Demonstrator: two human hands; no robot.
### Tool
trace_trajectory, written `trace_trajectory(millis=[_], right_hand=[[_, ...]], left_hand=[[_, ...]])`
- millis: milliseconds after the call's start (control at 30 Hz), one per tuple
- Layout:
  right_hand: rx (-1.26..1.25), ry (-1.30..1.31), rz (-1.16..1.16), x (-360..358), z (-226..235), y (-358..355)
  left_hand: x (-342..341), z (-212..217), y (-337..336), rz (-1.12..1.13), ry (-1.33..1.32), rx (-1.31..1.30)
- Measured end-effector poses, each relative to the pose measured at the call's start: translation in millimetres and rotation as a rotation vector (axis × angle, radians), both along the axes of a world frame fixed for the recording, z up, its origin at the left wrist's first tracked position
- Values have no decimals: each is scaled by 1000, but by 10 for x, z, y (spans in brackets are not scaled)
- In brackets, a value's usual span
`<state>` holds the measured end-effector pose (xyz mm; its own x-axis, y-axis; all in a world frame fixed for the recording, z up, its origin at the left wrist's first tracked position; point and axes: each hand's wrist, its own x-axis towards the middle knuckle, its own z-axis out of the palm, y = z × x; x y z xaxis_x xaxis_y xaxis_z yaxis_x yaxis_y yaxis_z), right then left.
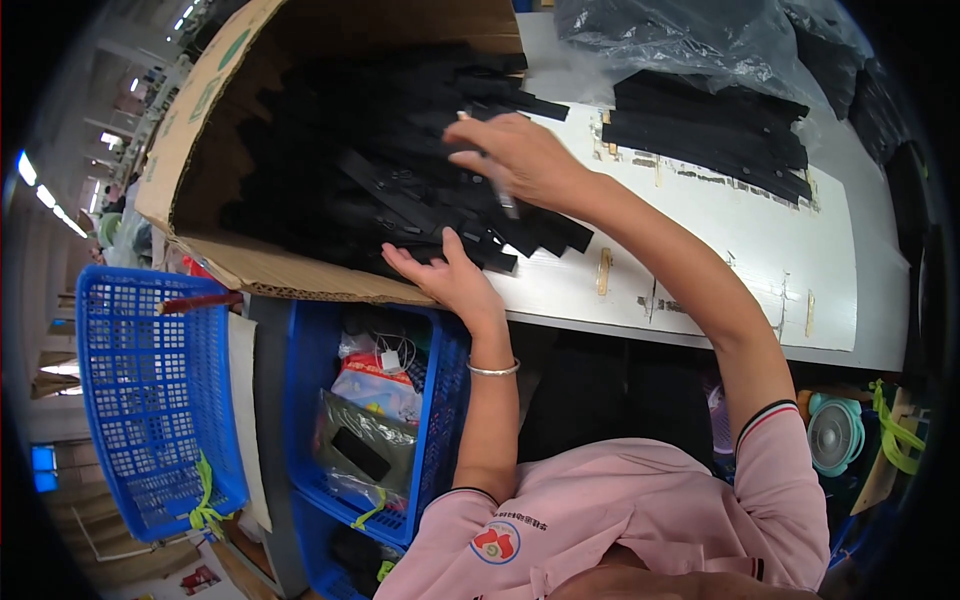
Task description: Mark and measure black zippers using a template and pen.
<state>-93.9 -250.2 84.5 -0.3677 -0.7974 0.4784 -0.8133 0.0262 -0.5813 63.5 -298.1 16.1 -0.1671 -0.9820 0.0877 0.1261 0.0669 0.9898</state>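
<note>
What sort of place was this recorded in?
Probably a garment or accessories workshop: a cardboard box full of black strips, more stacked on a white worktable, blue crates beside it, and long ceiling lights as in a factory hall.

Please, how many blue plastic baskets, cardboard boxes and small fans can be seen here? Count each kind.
Blue plastic baskets: 2, one empty, one with bagged items
Cardboard box: 1
Small teal fan: 1
Total: 4

Matt black cloth strips, rough cardboard box
</note>
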Motion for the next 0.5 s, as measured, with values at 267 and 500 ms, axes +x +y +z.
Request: trace_trajectory(millis=[267,500], right_hand=[[-46,189,77,-29,-93,-1442],[55,32,89,369,-426,-1478]], left_hand=[[-33,-76,62,-4,58,-25],[-8,-176,66,3,77,15]])
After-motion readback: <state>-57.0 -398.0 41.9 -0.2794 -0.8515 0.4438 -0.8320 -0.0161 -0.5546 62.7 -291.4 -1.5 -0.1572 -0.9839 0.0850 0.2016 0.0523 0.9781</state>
